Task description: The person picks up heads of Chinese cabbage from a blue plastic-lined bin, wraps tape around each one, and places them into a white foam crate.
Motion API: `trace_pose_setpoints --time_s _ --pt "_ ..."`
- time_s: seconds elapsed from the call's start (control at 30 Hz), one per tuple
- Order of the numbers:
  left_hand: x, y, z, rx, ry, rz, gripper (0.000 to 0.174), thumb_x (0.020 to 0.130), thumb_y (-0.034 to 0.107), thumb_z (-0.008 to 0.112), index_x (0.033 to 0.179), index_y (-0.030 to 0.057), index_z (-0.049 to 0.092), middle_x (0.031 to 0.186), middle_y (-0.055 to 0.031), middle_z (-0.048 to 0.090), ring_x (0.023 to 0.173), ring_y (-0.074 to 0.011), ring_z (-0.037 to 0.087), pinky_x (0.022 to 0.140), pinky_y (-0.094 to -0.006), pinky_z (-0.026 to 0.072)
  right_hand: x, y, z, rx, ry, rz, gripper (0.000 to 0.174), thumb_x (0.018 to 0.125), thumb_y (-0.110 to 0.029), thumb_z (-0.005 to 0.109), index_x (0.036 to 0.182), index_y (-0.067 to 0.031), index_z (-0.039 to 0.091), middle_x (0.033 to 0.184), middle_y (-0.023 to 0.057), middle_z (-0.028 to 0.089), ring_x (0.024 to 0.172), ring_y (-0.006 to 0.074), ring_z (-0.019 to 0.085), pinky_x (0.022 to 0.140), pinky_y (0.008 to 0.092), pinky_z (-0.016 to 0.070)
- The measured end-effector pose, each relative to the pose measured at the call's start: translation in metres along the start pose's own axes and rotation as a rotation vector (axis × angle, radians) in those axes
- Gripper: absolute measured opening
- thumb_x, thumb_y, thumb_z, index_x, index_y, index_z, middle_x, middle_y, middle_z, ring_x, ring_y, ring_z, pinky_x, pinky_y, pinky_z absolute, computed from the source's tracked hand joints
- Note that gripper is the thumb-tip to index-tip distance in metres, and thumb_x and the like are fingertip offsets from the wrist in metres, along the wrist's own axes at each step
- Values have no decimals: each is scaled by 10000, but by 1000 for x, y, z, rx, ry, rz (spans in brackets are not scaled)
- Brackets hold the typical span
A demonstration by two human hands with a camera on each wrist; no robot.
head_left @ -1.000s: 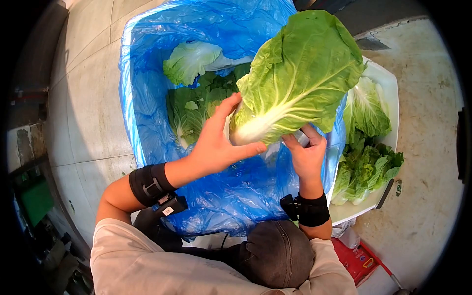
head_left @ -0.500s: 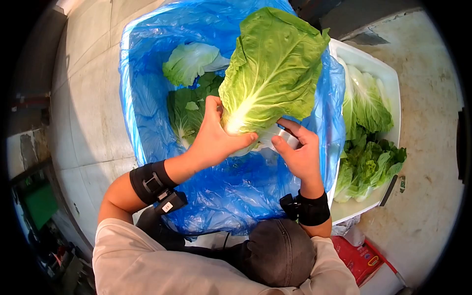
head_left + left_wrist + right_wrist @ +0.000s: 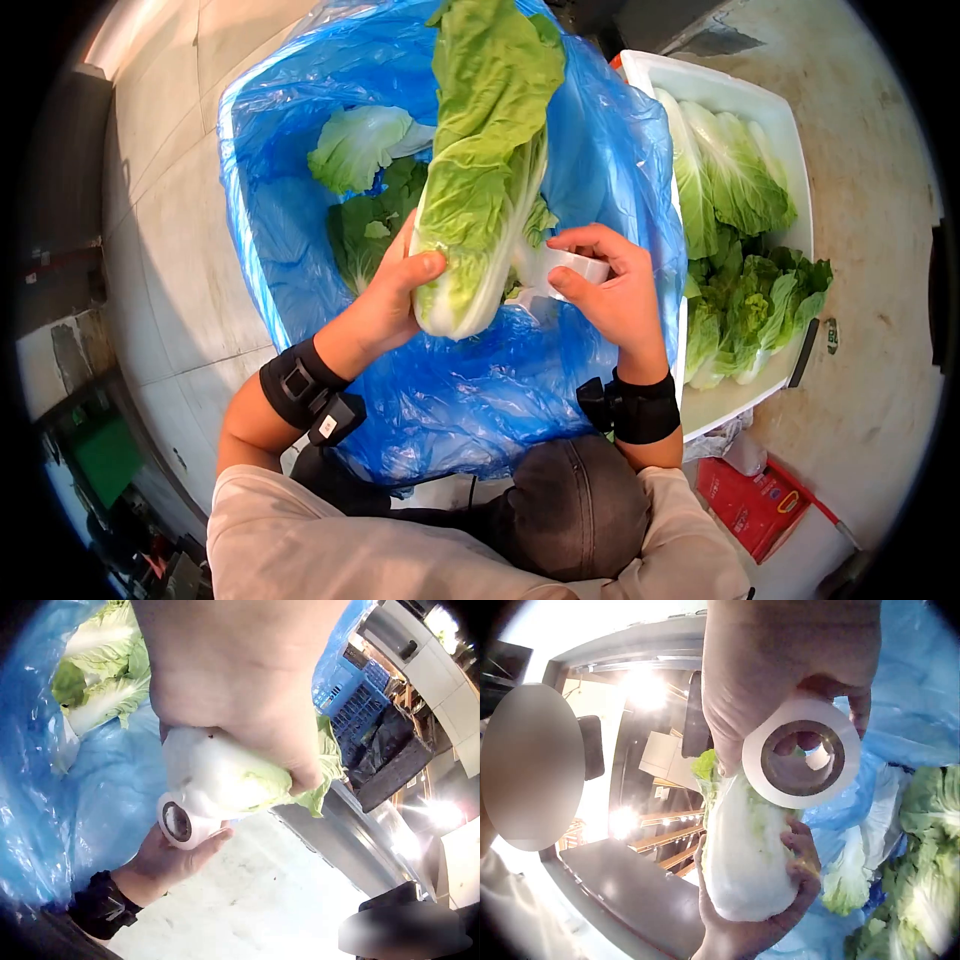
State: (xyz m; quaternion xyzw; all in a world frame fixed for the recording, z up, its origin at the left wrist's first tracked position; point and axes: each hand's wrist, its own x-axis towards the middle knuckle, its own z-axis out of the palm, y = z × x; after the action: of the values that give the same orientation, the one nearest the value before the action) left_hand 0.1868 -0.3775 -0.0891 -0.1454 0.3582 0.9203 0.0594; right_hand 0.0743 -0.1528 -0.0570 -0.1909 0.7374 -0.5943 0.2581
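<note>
My left hand [image 3: 385, 300] grips a napa cabbage [image 3: 485, 150] near its white base, thumb across the front, leaves pointing away from me. In my right hand [image 3: 625, 295] a roll of tape [image 3: 588, 268] is held between thumb and fingers, close beside the cabbage. The right wrist view shows the tape roll [image 3: 804, 754] face on, with its dark core ring, just above the cabbage's white stalk [image 3: 746, 862]. In the left wrist view the roll [image 3: 180, 823] overlaps the lower edge of the cabbage base [image 3: 202, 769].
Below the hands is a bin lined with blue plastic [image 3: 290, 230], with loose cabbage leaves [image 3: 360, 145] inside. A white box [image 3: 800, 130] at the right holds several cabbages [image 3: 735, 180]. A red package [image 3: 750, 500] lies on the floor at lower right.
The left hand has brought the cabbage left and turned it, so its narrow side and white base now show. The right hand, with the tape roll, has come away from the leaves.
</note>
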Motion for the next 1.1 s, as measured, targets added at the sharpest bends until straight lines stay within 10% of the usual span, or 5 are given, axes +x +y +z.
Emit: trace_pose_setpoints --time_s 0.57,0.87,1.1 --pt "-12 -2 -7 -90 -242 -353 1157 645 677 775 1524 60 346 1457 -198 481 1262 -376 545 1062 -566 447 4 14 15 212 -163 134 387 735 -184 865 1010 44 717 838 119 736 764 107 679 685 280 528" --pt "-11 5 11 -299 -270 -307 1134 642 795 701 1496 122 378 1345 -158 486 1013 -299 515 802 -453 438 3 -4 1 27 -182 -36 355 795 -239 853 1010 13 727 880 116 736 765 122 676 696 270 520" --pt "-15 -6 5 -441 -322 -313 1186 645 783 669 1515 45 345 1365 -237 495 1094 -372 577 856 -499 525 2 6 6 62 -181 9 327 786 -245 852 1004 -27 741 834 104 720 724 130 657 672 286 510"
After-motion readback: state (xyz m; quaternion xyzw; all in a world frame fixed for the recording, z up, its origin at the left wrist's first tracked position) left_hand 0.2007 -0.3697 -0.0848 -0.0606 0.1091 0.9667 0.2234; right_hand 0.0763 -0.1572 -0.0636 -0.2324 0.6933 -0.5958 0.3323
